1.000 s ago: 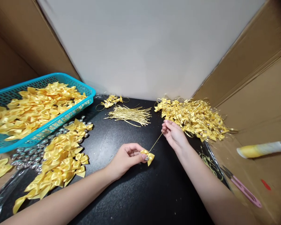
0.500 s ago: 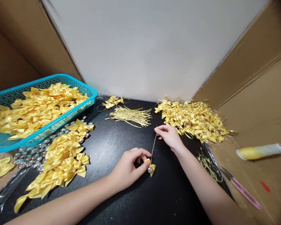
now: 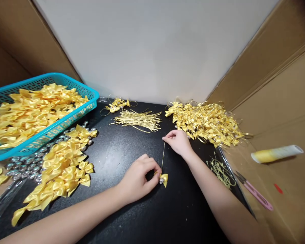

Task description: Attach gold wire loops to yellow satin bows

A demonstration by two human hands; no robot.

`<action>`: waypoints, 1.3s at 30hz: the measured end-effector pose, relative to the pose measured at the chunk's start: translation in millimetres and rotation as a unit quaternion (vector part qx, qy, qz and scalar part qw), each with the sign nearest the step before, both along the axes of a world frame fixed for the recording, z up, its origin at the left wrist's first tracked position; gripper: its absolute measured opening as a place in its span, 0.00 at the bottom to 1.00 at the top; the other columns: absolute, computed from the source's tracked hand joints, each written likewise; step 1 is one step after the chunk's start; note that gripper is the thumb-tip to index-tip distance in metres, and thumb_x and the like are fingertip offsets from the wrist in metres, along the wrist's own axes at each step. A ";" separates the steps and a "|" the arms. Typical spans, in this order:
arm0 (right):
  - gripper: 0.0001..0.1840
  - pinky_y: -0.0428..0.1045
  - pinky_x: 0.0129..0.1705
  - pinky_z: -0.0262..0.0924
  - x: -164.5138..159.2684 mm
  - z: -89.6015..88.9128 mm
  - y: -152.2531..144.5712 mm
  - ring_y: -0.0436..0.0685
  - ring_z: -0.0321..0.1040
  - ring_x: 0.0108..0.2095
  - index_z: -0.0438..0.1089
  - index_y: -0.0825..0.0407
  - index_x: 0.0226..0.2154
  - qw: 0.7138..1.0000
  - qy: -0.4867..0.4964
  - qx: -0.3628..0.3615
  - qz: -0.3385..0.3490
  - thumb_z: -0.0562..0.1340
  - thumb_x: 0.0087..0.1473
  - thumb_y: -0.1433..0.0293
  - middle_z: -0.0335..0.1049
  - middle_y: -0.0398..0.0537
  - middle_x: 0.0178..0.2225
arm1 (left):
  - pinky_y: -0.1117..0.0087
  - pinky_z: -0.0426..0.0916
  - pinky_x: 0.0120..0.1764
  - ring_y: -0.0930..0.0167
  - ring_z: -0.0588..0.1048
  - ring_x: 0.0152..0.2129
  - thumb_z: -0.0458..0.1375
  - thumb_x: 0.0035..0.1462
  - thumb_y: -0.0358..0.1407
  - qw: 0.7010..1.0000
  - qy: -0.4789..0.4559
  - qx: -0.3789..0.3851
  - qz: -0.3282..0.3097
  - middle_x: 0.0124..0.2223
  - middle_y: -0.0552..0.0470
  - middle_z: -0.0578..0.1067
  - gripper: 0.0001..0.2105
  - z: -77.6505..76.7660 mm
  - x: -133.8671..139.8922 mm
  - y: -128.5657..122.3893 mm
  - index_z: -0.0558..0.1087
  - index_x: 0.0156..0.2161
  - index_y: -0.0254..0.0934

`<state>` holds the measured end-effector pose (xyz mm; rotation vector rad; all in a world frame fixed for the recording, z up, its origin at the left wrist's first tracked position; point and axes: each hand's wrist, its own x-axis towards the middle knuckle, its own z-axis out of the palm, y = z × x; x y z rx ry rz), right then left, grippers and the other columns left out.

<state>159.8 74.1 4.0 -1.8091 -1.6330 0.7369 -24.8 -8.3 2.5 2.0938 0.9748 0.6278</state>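
Left hand (image 3: 139,178): low over the black table (image 3: 136,222), back of hand up, fingers curled; thumb and index finger pinched together on a yellow bow (image 3: 165,180). Bow protrudes just past the fingertips, with a silver bead (image 3: 161,181) at its middle. Right hand (image 3: 178,141): farther back, thumb and fingers pinched on the upper end of a thin gold cord (image 3: 163,156). Cord looks taut, running down to the bow.

Table's right edge slants past the right forearm; cord scraps (image 3: 221,173) lie inside it, a pink-handled tool (image 3: 259,195) and a tube (image 3: 277,154) outside it. White wall (image 3: 155,51) closes the rear. Black surface shows between left hand and loose bows (image 3: 61,173), and in front of both hands. Heap of corded bows (image 3: 205,122) sits just behind the right hand; cord bundle (image 3: 137,120) at centre rear.

Container: blue basket (image 3: 53,133), at left, heaped with yellow bows. Silver beads (image 3: 26,167) lie outside, along its near side.
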 end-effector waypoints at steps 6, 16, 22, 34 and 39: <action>0.09 0.45 0.27 0.59 -0.3 -0.9 2.1 0.49 0.64 0.20 0.71 0.54 0.17 1.000 -0.030 0.003 0.001 0.69 0.42 0.70 0.68 0.42 0.17 | 0.67 0.62 0.37 0.69 0.67 0.31 0.55 0.54 0.29 1.000 0.010 0.009 -0.006 0.32 0.53 0.75 0.04 -1.5 -0.5 -0.6 0.72 0.30 0.38; 0.10 0.44 0.26 0.55 1.6 -1.4 0.7 0.48 0.60 0.20 0.68 0.53 0.17 1.000 -0.022 0.013 0.009 0.69 0.41 0.71 0.64 0.38 0.17 | 0.64 0.63 0.40 0.67 0.68 0.34 0.53 0.46 0.25 1.000 -0.001 0.027 -0.004 0.37 0.51 0.74 0.13 0.2 -1.4 -0.5 0.71 0.37 0.39; 0.10 0.45 0.25 0.55 2.8 -1.9 2.1 0.48 0.59 0.19 0.67 0.53 0.18 1.000 0.008 0.014 0.014 0.67 0.44 0.68 0.62 0.38 0.16 | 0.64 0.62 0.40 0.67 0.67 0.34 0.53 0.47 0.25 0.999 0.003 0.038 -0.015 0.36 0.51 0.73 0.10 -0.3 -2.4 -0.9 0.71 0.35 0.39; 0.07 0.52 0.45 0.60 -52.3 15.8 10.1 0.58 0.64 0.43 0.73 0.53 0.33 0.956 -0.180 0.115 0.202 0.67 0.50 0.68 0.72 0.50 0.38 | 0.64 0.63 0.40 0.67 0.69 0.33 0.54 0.52 0.29 0.999 -0.020 0.034 0.010 0.33 0.51 0.73 0.04 -2.7 -1.1 -0.4 0.70 0.31 0.38; 0.07 0.55 0.45 0.57 -76.9 17.4 32.3 0.61 0.63 0.48 0.74 0.53 0.35 0.927 -0.294 0.096 0.211 0.65 0.54 0.67 0.71 0.53 0.42 | 0.65 0.63 0.39 0.68 0.69 0.32 0.54 0.51 0.27 0.998 -0.045 0.038 0.029 0.32 0.51 0.73 0.04 -4.3 -2.0 0.5 0.69 0.31 0.38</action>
